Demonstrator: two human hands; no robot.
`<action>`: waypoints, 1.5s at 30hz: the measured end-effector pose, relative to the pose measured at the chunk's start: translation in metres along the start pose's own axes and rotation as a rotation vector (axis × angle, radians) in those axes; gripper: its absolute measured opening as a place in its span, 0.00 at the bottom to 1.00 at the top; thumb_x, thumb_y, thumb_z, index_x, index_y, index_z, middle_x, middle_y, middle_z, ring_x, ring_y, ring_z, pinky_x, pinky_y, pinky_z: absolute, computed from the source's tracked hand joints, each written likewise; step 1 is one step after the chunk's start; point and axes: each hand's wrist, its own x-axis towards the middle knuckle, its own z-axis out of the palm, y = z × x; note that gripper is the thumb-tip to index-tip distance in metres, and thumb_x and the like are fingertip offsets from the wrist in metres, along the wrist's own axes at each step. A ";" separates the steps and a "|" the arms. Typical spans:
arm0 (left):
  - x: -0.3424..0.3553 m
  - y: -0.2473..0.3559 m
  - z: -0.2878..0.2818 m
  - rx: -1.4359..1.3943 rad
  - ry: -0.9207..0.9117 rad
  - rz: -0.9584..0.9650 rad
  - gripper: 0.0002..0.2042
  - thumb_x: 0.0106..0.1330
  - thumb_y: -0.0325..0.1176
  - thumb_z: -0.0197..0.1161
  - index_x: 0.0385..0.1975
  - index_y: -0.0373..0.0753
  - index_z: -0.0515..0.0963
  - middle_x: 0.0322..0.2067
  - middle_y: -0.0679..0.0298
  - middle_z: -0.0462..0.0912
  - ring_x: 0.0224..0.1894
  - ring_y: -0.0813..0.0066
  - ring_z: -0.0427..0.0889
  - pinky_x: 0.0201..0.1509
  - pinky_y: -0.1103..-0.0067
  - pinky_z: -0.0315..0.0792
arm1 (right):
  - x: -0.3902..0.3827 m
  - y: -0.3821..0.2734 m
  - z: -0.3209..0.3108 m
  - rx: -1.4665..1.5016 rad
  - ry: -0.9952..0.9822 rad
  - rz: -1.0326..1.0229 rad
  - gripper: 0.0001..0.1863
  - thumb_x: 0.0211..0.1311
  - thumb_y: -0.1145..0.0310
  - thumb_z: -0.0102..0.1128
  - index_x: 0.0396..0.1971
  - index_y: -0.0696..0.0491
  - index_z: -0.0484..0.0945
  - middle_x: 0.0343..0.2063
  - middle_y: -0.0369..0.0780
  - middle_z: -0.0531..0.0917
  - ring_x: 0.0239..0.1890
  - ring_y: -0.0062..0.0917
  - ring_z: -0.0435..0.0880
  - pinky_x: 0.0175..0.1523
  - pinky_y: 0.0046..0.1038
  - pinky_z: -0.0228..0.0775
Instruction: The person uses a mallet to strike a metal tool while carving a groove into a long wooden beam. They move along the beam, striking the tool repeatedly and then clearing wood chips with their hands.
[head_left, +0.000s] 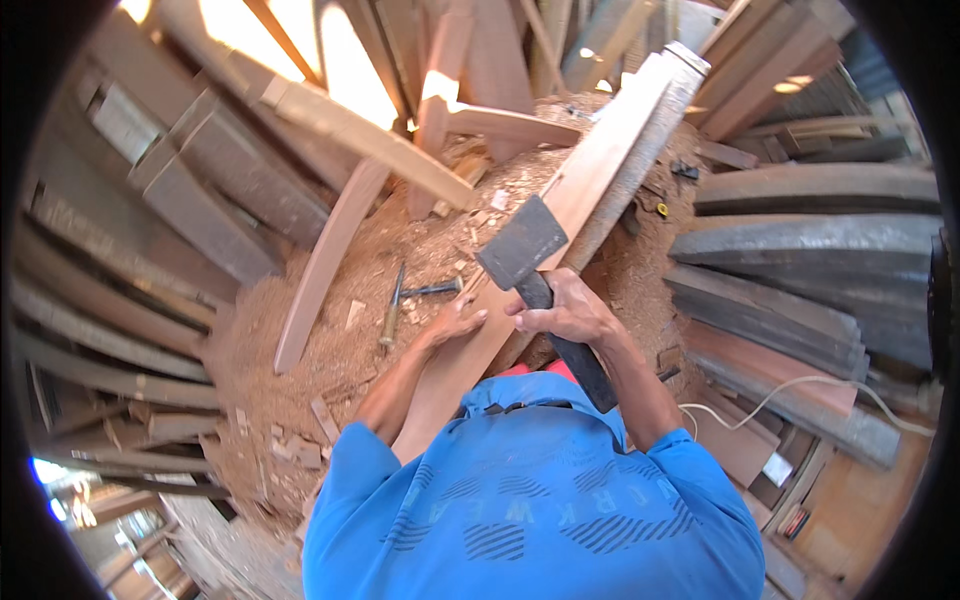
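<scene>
The mallet [522, 243] is over the plank [598, 178], probably stiff and head-heavy, best held by its handle [586, 374], where the right hand [574, 308] has its fingers wrapped. Left hand [453, 322] at the plank's left edge: fingers' grip unclear.

Harsh glare, curved rim

Daylight burns out white at eleven o'clock; a smaller bright patch at eight shows blue fringing. The middle is softly lit and fairly clear. Beams [775, 240] near three catch a pale sheen. Distortion and softness grow toward the black border.
</scene>
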 end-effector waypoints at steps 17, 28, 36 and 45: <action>-0.061 0.125 0.066 -1.613 -0.675 -0.020 0.40 0.70 0.67 0.52 0.61 0.31 0.71 0.38 0.55 0.85 0.33 0.71 0.86 0.32 0.79 0.81 | -0.103 -0.035 -0.052 0.065 0.605 -0.188 0.18 0.70 0.57 0.64 0.38 0.59 0.77 0.23 0.35 0.78 0.22 0.17 0.78 0.28 0.23 0.70; -0.055 0.110 0.048 -1.528 -0.689 -0.023 0.40 0.70 0.71 0.46 0.61 0.37 0.72 0.44 0.57 0.82 0.30 0.72 0.83 0.29 0.78 0.80 | -0.122 -0.005 -0.048 0.215 0.522 -0.192 0.14 0.72 0.61 0.62 0.33 0.57 0.75 0.21 0.33 0.77 0.20 0.15 0.77 0.26 0.21 0.69; -0.058 0.171 0.029 -1.358 -0.550 -0.036 0.38 0.72 0.69 0.45 0.62 0.37 0.72 0.44 0.59 0.81 0.33 0.73 0.82 0.32 0.77 0.80 | -0.140 -0.013 -0.056 0.204 0.617 -0.286 0.13 0.72 0.61 0.61 0.32 0.56 0.75 0.21 0.33 0.77 0.20 0.15 0.76 0.25 0.22 0.68; -0.082 0.246 0.038 -1.341 -0.466 -0.058 0.36 0.73 0.67 0.45 0.62 0.38 0.72 0.43 0.61 0.81 0.36 0.73 0.81 0.35 0.76 0.79 | -0.154 -0.027 -0.059 0.101 0.665 -0.302 0.16 0.71 0.59 0.62 0.32 0.57 0.76 0.20 0.34 0.77 0.19 0.16 0.76 0.25 0.22 0.68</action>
